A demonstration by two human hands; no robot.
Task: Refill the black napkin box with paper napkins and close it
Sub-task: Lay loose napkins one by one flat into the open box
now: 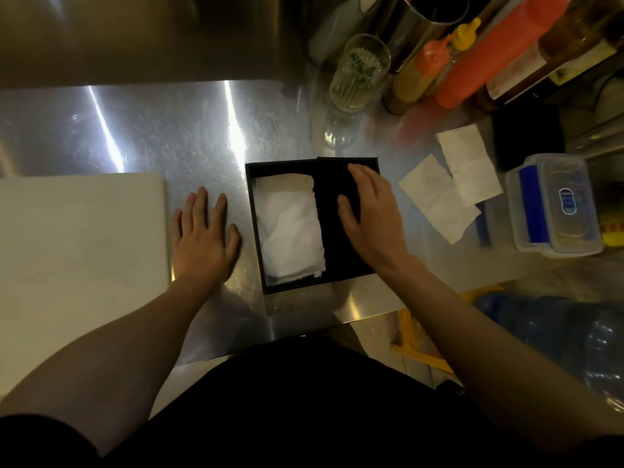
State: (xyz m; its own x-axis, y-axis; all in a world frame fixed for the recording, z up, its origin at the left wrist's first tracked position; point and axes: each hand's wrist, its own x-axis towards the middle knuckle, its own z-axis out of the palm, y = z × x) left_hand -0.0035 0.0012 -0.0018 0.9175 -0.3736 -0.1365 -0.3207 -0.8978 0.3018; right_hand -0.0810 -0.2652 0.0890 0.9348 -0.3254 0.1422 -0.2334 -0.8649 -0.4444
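Your left hand [202, 236] lies flat on the steel bench [135, 130], fingers spread, holding nothing, just left of the black box [256, 231]. Your right hand [368, 214] rests palm down with fingers loosely extended on the black lid [332, 231], which covers the right half of the box. The left half stands open, showing a stack of white napkins [290, 228] inside. The box sits near the bench's front edge, between a white board [81, 238] and 2 loose napkins [452, 184].
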